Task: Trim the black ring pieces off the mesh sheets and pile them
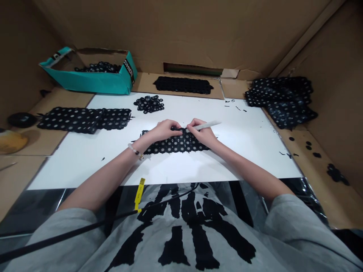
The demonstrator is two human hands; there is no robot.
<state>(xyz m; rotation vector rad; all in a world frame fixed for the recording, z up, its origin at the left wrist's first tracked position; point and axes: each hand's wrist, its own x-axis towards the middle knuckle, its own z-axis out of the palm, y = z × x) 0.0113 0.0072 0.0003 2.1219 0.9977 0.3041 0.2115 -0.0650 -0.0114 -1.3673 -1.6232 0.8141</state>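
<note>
A black sheet (178, 145) with rows of pale grey dots lies flat on the white work surface in front of me. My left hand (166, 130) is closed at its far edge, thumb and fingers pinching the material there. My right hand (203, 135) grips a slim white pen-like tool (209, 124), whose back end points up to the right. The tool's tip meets the sheet's far edge close to my left fingertips, and the fingers partly hide it. Just beyond the left hand sits a pile of loose black rings or discs (149, 104) with pale centres.
A teal box (93, 81) with more black pieces stands at the back left. Dotted black sheets (82, 119) lie at left, a black strip (183, 85) at the back, a heap of sheets (283, 98) at right. Cardboard walls (193, 34) enclose the white board (241, 166). Black scraps dot the right side.
</note>
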